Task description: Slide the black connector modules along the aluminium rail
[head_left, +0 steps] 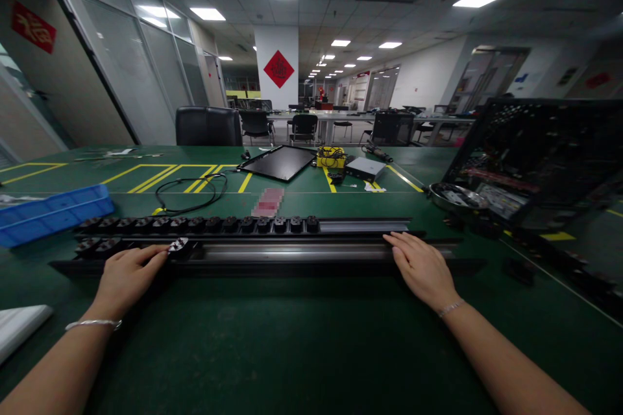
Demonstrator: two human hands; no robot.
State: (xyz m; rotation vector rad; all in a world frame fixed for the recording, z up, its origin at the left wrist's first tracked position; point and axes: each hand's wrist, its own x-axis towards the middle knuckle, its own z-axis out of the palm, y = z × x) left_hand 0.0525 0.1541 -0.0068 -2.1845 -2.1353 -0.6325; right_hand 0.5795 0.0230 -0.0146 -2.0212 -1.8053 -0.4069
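Note:
Two long black and silver rails (302,253) lie across the green table in front of me. The far rail (360,226) carries a row of several black socket modules (204,225) along its left half. My left hand (127,274) pinches a small black socket module (178,246) at the left part of the near rail, beside two modules (100,246) that sit in it. My right hand (422,267) lies flat with fingers stretched out on the right part of the near rail, holding nothing.
A blue tray (51,211) stands at the left, a white object (19,327) at the near left edge. A black cable (192,191), a black panel (280,162), a yellow item (331,157) and a grey box (365,168) lie farther back. A black open case (535,155) stands at the right.

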